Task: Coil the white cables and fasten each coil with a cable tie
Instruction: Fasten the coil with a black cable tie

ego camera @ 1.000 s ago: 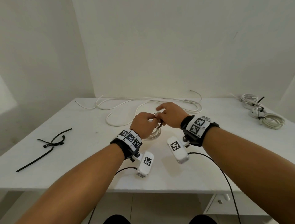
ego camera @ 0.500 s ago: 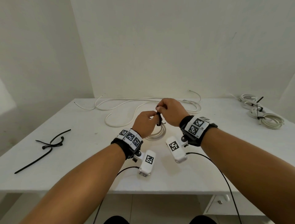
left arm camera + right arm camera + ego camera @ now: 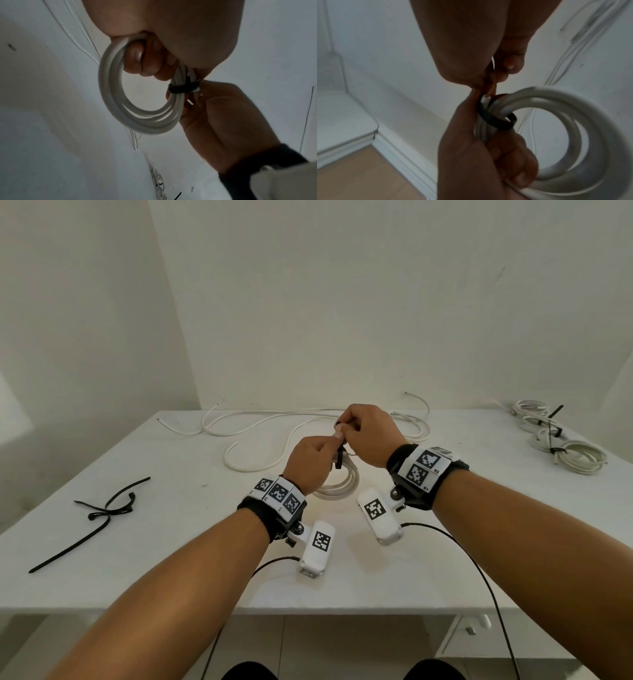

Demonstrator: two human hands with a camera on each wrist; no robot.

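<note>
A big white desk stands against a white wall. Both of the person's arms reach over the near edge to the middle of the desk.

A long loose white cable lies in wavy loops along the far edge of the desk. At the far right corner sit three finished coils, each one tied with a black band. Near the left edge lie some spare black cable ties, crossing over each other.

The two hands are close together, touching, above the middle of the desk. The left hand holds a small coil of white cable. Its fingers are curled through the ring and grip the strands tight. The coil hangs below the hand; I cannot tell if it touches the desk.

The right hand is a bit higher and farther from the person than the left hand. Its fingers are bent and pinch something thin just above the coil. It looks like the loose end of the tie, but the end itself is hidden in the fingers.

A black cable tie is wrapped around the strands of the coil, right next to the left fingers. In the right wrist view the band makes a loop around the bunch of strands. A cut white cable end pokes out just beside the band.
</note>
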